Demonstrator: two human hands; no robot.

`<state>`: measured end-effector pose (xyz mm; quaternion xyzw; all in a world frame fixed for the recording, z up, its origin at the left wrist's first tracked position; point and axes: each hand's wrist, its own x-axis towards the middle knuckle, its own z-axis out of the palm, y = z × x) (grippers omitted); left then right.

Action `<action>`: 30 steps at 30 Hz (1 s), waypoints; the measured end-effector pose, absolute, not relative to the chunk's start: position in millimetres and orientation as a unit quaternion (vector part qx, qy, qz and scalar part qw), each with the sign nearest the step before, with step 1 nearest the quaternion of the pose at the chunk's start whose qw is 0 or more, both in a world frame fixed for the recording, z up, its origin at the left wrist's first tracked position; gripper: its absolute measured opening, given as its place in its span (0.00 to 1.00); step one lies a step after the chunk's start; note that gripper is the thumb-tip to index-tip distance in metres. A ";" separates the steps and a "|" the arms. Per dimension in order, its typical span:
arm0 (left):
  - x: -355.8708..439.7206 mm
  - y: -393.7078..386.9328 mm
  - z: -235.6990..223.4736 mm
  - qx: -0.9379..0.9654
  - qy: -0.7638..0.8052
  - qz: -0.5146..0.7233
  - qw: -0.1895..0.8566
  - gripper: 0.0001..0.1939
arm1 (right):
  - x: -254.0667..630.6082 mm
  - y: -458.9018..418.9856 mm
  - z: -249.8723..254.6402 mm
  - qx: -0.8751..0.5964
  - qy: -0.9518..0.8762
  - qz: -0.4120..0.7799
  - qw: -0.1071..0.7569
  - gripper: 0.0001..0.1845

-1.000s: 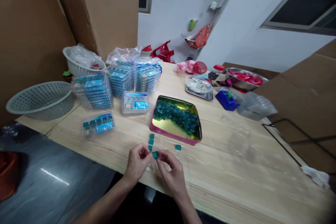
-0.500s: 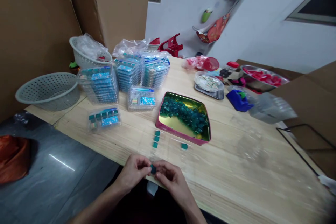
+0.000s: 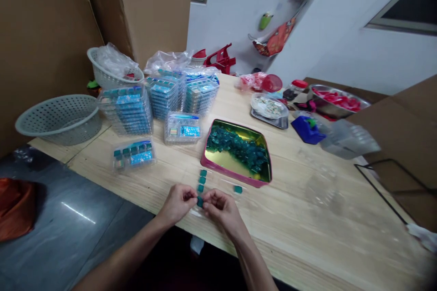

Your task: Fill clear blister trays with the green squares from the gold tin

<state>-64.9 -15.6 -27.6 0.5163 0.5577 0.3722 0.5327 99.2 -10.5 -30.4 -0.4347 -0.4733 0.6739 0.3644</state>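
Observation:
My left hand [image 3: 176, 204] and my right hand [image 3: 221, 209] meet at the table's near side, and their fingertips pinch a small teal glassy cube [image 3: 200, 201] between them. Just beyond it, a short line of similar teal cubes [image 3: 202, 180] runs toward a pink-rimmed gold tin tray [image 3: 212, 163]. Another single cube [image 3: 238, 189] lies to the right of that line. A heap of teal cubes [image 3: 235, 148] fills the middle of the tray. Faint clear plastic may lie beneath the cubes on the wooden table [image 3: 290, 218].
Stacks of clear plastic boxes of teal pieces [image 3: 163, 97] stand beyond the tray, with single boxes [image 3: 134, 156] nearer. Grey plastic baskets [image 3: 56, 118] sit at the left. A steel bowl of red pieces [image 3: 336, 102] and a blue object [image 3: 307, 131] lie at the right.
My hands have moved up the table toward the line of cubes. The pinched cube now sits almost in line with the others. The view has shifted very slightly.

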 end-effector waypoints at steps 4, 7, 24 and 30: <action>-62.3 -10.4 -34.0 0.556 0.602 0.329 0.469 0.05 | 95.3 -3.6 -35.1 -0.478 -0.523 0.618 0.339 0.08; -58.7 -9.3 -33.4 0.611 0.631 0.283 0.385 0.09 | 91.0 0.8 -35.3 -0.519 -0.605 0.516 0.312 0.01; -50.0 -13.6 -36.0 0.707 0.589 0.224 0.322 0.10 | 116.3 60.2 -3.5 -0.502 -0.770 0.232 0.318 0.10; -46.9 -3.0 -30.1 0.682 0.610 0.223 0.335 0.12 | 113.2 158.6 -5.7 -0.554 -0.785 0.103 0.257 0.16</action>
